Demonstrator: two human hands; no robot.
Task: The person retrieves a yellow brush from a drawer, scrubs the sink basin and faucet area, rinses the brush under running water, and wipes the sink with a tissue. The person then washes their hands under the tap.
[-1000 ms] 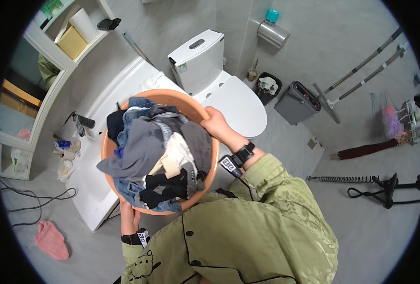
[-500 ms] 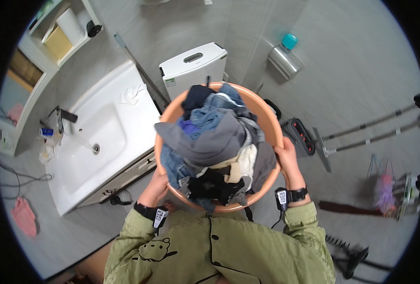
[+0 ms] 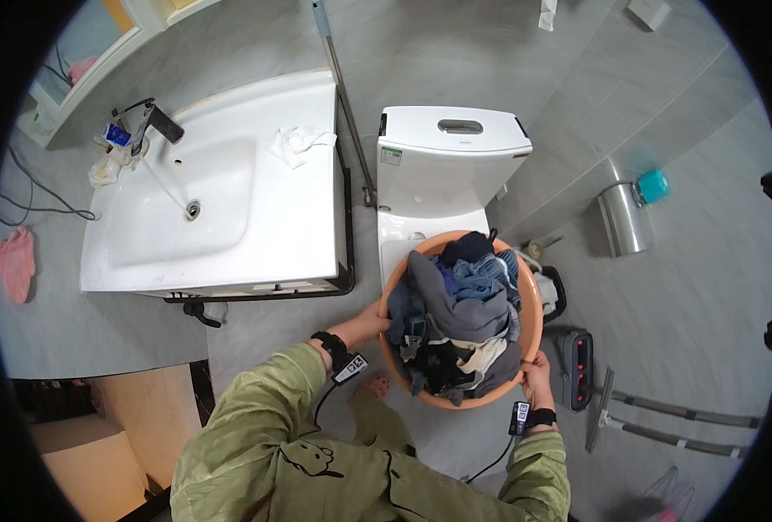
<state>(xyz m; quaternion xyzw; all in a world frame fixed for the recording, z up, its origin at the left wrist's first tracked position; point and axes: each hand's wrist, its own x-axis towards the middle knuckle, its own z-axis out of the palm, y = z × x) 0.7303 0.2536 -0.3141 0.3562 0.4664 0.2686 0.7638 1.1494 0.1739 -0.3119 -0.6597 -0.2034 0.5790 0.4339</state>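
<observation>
Orange basin (image 3: 533, 306) heaped with clothes (image 3: 469, 315) | left hand (image 3: 370, 324) clamps it at 9 o'clock, right hand (image 3: 537, 376) at 4 | seemingly mid-carry | next move likely wants level grip

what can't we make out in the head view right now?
All in the head view:
Basin, bottom: under the clothes.
Left hand, some fingers: behind the basin.
Toilet, lower part: mostly behind the basin.
Mirror: cut off by the dark rim.
Toilet label: print too small.
</observation>
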